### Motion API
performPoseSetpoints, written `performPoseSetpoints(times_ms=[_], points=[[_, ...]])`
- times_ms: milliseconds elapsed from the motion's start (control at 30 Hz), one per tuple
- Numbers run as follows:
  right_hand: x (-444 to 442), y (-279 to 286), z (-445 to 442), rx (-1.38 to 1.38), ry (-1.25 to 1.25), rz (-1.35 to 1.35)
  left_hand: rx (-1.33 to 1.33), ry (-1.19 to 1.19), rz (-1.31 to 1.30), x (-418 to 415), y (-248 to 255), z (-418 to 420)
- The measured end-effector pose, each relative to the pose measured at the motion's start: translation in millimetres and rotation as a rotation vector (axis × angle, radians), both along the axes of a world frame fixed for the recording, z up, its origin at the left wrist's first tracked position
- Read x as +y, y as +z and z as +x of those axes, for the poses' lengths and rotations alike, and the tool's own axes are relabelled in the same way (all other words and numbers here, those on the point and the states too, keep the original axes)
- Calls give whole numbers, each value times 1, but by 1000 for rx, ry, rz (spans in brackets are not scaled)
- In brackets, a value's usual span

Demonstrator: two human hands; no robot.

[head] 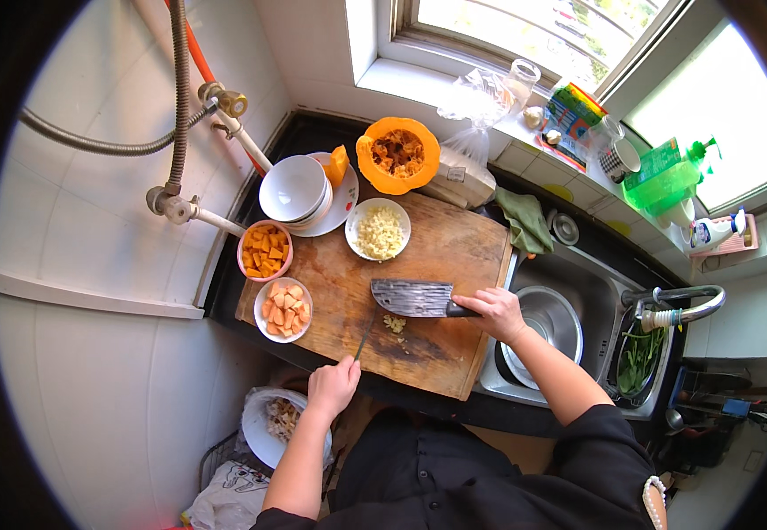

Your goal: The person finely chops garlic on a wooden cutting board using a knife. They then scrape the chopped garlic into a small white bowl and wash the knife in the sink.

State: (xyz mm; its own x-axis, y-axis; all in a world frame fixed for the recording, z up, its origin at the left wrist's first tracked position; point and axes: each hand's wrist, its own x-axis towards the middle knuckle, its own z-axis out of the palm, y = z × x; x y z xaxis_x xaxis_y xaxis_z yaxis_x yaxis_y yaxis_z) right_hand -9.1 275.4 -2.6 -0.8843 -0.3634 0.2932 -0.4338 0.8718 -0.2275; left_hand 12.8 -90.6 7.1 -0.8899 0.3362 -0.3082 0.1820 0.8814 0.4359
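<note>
My right hand (496, 313) is closed on the black handle of a cleaver (416, 298), whose broad blade lies over the wooden cutting board (463, 245). In my left hand (335, 384) is the end of a thin, dark, narrow object (365, 336), perhaps a knife; its far end reaches toward the cleaver's tip. Just below the cleaver is a small heap of chopped pale bits (394, 323). Around the board stand a bowl of pale diced pieces (380, 230), a bowl of orange cubes (265, 252) and a bowl of lighter orange chunks (285, 310).
Behind the board sit a hollowed pumpkin (398, 156) and stacked white bowls (292, 188). A steel sink (594, 281) with a metal basin (565, 318) and leafy greens (639, 358) is at right. A lined waste bin (261, 434) stands below left. Bottles line the windowsill (400, 83).
</note>
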Motion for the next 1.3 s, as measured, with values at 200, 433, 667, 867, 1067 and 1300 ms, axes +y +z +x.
performPoseSetpoints(times_ms=[200,433,667,867,1067,1300], points=[[5,13,41,-34,8,-77,60,-176,52,-19,6,15],[-16,30,96,-165,-520,-481,134,-147,66,-31,3,16],[-64,26,140,-115,-789,-352,155,-66,-50,-13,-22,38],[-132,18,140,-121,-727,-488,110,-75,-10,7,-30,54],[-117,-3,160,-250,-974,-1145,95,-35,-3,10,-33,60],[-119,-17,185,-518,-1078,-1619,100,-23,-11,18,-47,72]])
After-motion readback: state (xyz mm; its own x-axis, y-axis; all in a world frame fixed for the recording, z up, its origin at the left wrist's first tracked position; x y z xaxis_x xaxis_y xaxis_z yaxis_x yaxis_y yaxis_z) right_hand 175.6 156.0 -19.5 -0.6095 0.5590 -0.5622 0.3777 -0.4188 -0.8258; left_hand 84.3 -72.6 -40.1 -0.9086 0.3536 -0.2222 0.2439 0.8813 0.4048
